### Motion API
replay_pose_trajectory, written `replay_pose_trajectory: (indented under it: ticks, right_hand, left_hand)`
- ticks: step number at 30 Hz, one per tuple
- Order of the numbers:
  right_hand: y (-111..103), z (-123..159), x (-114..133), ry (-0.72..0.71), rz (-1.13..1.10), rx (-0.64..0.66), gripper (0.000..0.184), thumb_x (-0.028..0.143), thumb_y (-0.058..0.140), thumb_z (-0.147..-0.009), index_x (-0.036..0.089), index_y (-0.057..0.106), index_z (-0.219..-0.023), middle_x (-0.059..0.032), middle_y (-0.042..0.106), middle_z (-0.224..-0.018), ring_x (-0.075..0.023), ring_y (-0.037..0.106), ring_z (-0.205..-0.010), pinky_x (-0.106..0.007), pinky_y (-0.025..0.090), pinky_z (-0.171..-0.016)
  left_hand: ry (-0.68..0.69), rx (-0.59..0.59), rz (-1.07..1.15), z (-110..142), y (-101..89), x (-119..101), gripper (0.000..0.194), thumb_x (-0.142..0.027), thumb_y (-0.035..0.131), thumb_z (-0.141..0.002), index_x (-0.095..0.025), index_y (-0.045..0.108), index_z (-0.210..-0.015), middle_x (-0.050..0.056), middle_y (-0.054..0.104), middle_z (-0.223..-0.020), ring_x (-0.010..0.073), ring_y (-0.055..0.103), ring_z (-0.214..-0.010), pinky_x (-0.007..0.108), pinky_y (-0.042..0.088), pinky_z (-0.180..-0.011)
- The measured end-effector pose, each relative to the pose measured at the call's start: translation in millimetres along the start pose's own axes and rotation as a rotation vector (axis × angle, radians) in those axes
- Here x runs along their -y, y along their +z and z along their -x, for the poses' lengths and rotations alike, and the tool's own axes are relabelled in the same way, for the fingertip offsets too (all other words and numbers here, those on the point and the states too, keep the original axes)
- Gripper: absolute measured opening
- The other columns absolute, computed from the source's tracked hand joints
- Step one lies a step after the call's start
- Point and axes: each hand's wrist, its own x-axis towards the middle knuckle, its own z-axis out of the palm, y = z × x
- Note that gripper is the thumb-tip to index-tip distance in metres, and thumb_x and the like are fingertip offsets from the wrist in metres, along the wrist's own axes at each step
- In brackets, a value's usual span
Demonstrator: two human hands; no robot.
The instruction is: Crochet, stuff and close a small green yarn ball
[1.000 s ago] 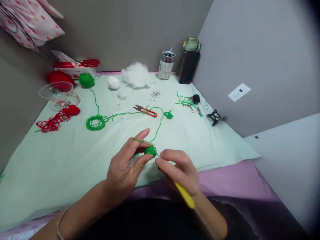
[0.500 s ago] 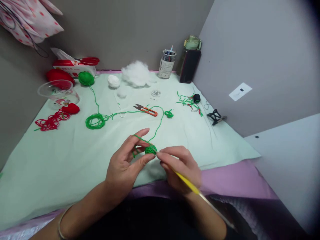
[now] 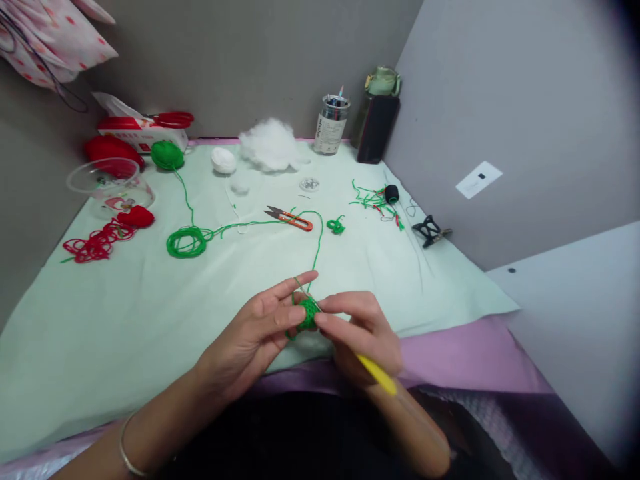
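Observation:
My left hand (image 3: 265, 327) pinches a small green crochet piece (image 3: 309, 315) between thumb and fingers. A strand of green yarn (image 3: 318, 250) passes over its raised index finger and runs back across the table. My right hand (image 3: 363, 333) is closed round a crochet hook (image 3: 377, 375) with a yellow handle; the metal tip meets the upper edge of the crochet piece, and exactly how it sits in the stitches is too small to make out. Beyond the hands lie orange thread snips (image 3: 290, 219) and a loose coil of green yarn (image 3: 186, 242).
At the left are red yarn (image 3: 93, 243), a clear plastic tub (image 3: 110, 187) and a tissue box (image 3: 145, 137). White stuffing (image 3: 273, 147), a pen jar (image 3: 331, 127) and a dark phone (image 3: 379, 132) stand at the back. Yarn scraps (image 3: 370, 197) and a black stand (image 3: 430, 232) lie right.
My left hand has turned and shifted slightly right, its thumb now lying over the crochet piece. The hook in my right hand has changed angle, staying at the piece.

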Motion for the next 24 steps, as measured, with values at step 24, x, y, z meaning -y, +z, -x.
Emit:
replay_pose_trajectory:
  ticks: [24]
  right_hand:
    - [-7, -16, 4, 0.652, -0.726, -0.027, 0.016, 0.03, 0.064, -0.1, 0.026, 0.08, -0.101, -0.0026, 0.071, -0.083, -0.0143, 0.068, -0.062, -0.028, 0.059, -0.057]
  left_hand:
    - [0.25, 0.057, -0.412, -2, -7.6, -7, 0.059, -0.015, 0.08, -0.085, -0.034, 0.068, -0.139, 0.0, 0.064, -0.108, 0.0128, 0.065, -0.101, 0.022, 0.054, -0.092]
